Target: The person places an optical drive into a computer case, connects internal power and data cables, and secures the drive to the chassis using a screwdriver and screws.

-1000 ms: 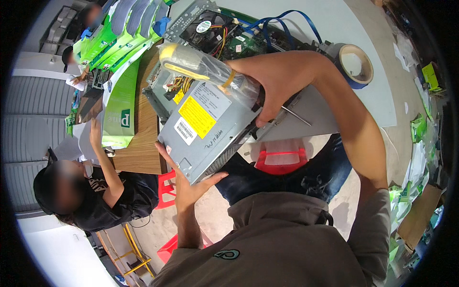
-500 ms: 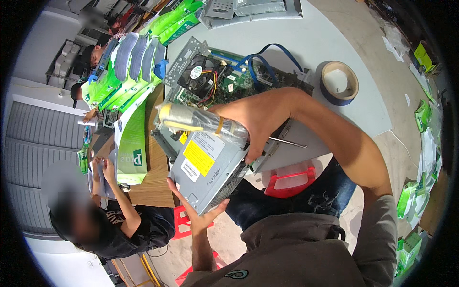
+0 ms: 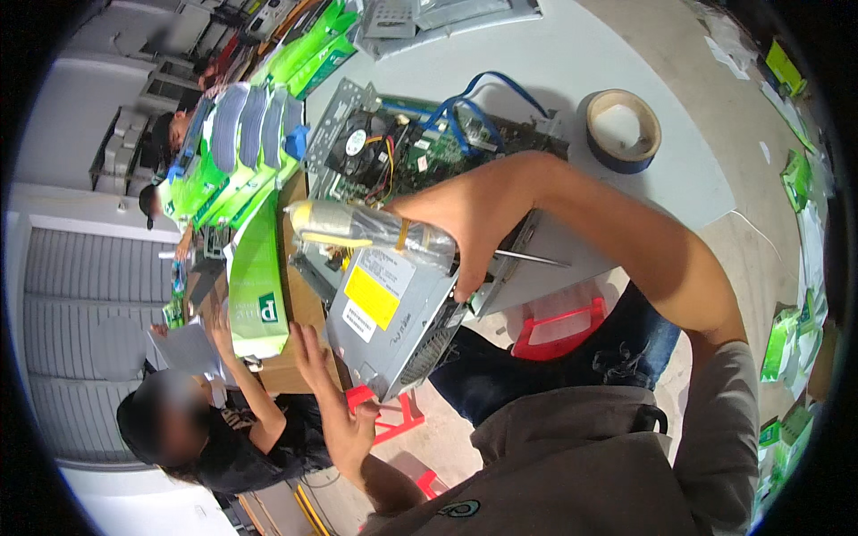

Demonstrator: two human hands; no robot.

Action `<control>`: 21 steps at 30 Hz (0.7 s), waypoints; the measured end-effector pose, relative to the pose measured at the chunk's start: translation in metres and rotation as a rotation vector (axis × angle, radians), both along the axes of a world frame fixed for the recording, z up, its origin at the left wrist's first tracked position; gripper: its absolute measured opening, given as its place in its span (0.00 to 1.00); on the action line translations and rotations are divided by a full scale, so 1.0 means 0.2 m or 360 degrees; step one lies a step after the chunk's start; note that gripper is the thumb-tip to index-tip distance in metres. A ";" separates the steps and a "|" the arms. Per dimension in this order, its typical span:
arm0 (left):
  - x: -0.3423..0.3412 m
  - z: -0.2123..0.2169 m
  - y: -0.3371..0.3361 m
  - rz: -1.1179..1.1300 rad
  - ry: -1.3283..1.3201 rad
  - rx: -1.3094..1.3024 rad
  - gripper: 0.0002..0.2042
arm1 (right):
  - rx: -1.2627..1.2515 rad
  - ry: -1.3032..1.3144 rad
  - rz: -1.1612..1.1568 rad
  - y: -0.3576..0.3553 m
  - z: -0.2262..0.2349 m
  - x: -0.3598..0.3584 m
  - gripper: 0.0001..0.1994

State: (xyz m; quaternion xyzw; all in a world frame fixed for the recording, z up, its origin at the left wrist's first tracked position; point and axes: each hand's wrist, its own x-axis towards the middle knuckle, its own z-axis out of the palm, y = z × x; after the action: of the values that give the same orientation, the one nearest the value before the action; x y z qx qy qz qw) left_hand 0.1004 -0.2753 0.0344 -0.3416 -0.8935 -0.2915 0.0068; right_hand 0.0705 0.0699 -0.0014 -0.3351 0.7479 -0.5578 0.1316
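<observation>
Right hand [image 3: 474,237] is clamped over the top of a grey metal power supply box [image 3: 393,317] with a yellow label, fingers curled down its right side, holding it tilted above the person's lap, near the counter's edge. Left hand [image 3: 335,402] is spread open just under the box's lower left corner, palm up; whether it touches, I cannot quite tell. A plastic-wrapped cable bundle [image 3: 366,234] lies along the box's far edge. Beyond it, on the grey counter [image 3: 554,54], sits an opened computer chassis [image 3: 402,147] with fan and blue cables, so the box looks already out of it, not yet set down. A tape roll [image 3: 623,130] lies far right; green packages [image 3: 255,277] stand left.
</observation>
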 end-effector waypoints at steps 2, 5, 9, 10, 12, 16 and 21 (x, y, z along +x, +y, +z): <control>-0.02 0.10 0.07 -0.0115 0.0128 -0.0217 0.59 | 0.0016 -0.0008 -0.0032 -0.01 0.00 0.01 0.52; -0.09 0.17 0.23 -0.0477 0.0149 -0.0590 0.56 | -0.0029 -0.0043 0.0047 -0.01 0.00 0.01 0.51; -0.15 0.14 0.39 -0.0480 0.0189 -0.0657 0.50 | -0.0032 -0.0018 0.0099 -0.01 -0.01 -0.01 0.48; -0.16 0.13 0.41 -0.0471 0.0178 -0.0623 0.49 | -0.0020 0.0075 0.0070 0.00 -0.01 -0.02 0.48; -0.15 0.12 0.42 -0.0462 0.0160 -0.0512 0.47 | -0.0066 0.0087 0.0086 0.00 -0.02 -0.02 0.49; -0.15 0.12 0.39 -0.0494 0.0145 -0.0497 0.44 | -0.0253 0.0033 0.0144 -0.01 -0.03 -0.01 0.49; -0.14 0.12 0.39 -0.0528 0.0288 -0.0544 0.43 | -0.0244 0.0016 0.0133 -0.02 -0.05 0.00 0.51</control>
State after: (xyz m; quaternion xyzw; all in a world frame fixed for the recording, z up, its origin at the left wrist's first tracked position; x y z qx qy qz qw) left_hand 0.0723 -0.1974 0.0585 -0.5043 -0.8573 -0.1016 -0.0190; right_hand 0.0705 0.0667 -0.0113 -0.3779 0.6889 -0.6057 0.1251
